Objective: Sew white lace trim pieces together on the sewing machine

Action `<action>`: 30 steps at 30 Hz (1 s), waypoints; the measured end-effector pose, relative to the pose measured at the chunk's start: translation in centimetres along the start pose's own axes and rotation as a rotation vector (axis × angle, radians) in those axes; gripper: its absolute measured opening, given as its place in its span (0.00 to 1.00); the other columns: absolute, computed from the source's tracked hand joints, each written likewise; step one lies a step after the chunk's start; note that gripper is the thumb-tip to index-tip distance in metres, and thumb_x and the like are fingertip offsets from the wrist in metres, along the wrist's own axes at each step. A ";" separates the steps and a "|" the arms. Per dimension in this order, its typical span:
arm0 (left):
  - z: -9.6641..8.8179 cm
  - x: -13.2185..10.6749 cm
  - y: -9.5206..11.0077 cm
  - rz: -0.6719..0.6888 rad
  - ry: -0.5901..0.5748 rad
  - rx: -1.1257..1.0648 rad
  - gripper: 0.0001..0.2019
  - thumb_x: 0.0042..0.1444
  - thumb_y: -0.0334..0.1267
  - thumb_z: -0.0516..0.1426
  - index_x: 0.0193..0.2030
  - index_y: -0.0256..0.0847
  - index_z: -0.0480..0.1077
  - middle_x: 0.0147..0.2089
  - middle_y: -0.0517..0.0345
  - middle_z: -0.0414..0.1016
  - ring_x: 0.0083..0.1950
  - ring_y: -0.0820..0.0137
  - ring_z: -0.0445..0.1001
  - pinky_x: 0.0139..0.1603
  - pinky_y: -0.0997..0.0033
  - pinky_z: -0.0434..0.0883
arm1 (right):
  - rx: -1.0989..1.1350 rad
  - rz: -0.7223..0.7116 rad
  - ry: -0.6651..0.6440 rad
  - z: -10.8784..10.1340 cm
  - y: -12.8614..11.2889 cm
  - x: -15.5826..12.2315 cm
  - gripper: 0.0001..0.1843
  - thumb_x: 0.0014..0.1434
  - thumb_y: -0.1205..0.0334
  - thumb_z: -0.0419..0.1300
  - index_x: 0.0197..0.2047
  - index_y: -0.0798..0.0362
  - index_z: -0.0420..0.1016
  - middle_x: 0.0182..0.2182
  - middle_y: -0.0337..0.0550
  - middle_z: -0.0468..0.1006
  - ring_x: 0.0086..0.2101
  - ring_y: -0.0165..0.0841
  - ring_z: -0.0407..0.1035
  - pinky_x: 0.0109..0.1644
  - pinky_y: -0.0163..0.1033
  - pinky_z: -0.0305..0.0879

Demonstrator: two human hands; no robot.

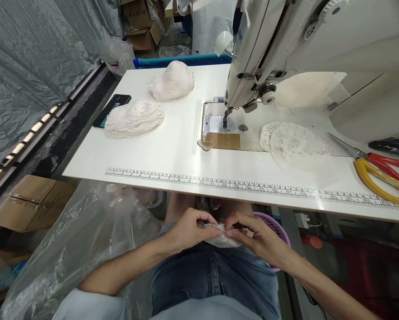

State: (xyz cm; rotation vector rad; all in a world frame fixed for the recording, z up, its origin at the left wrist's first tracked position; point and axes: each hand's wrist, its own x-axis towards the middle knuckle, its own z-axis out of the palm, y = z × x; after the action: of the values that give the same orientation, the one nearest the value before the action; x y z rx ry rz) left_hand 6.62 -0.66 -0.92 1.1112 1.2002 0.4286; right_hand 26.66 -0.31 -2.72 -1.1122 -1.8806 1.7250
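White lace piece (pixel 221 239) pinched by left hand (pixel 186 231) and right hand (pixel 257 235), purple basket (pixel 281 227) just behind, contents hidden

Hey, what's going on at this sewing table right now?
A seated person pinches a small white lace piece with left hand and right hand, in the lap below the table edge. On the table stand the sewing machine, two lace stacks left of it, flat lace and scissors right of it.

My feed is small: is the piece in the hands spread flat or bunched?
Bunched: the white piece sits crumpled, pinched between the left hand and right hand.
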 end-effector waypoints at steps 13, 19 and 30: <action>-0.1 0.0 -0.2 0.022 0.005 -0.010 0.09 0.47 0.38 0.61 0.30 0.33 0.76 0.29 0.57 0.73 0.31 0.74 0.65 0.31 0.77 0.61 | 0.115 0.097 -0.019 -0.1 -0.4 0.3 0.15 0.56 0.51 0.58 0.41 0.52 0.67 0.33 0.41 0.71 0.33 0.32 0.65 0.33 0.34 0.60; -0.3 0.0 0.0 -0.022 0.005 -0.017 0.10 0.46 0.39 0.62 0.31 0.32 0.76 0.29 0.56 0.73 0.31 0.73 0.67 0.31 0.76 0.61 | 0.133 0.099 -0.002 0.0 -0.4 0.9 0.14 0.57 0.51 0.57 0.31 0.54 0.67 0.24 0.35 0.63 0.26 0.26 0.56 0.28 0.32 0.52; -2.0 -2.4 6.0 0.326 0.190 0.337 0.08 0.54 0.36 0.56 0.28 0.36 0.73 0.28 0.59 0.73 0.32 0.74 0.68 0.35 0.76 0.62 | 0.216 0.028 0.042 -1.3 -4.6 1.7 0.16 0.58 0.51 0.57 0.28 0.54 0.64 0.21 0.33 0.60 0.23 0.25 0.53 0.25 0.31 0.49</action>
State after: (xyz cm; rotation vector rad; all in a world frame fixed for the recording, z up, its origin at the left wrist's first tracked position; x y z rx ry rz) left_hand 5.60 1.07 5.55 1.5969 1.2904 0.6056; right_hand 25.13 2.06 1.49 -1.0863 -1.6159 1.8533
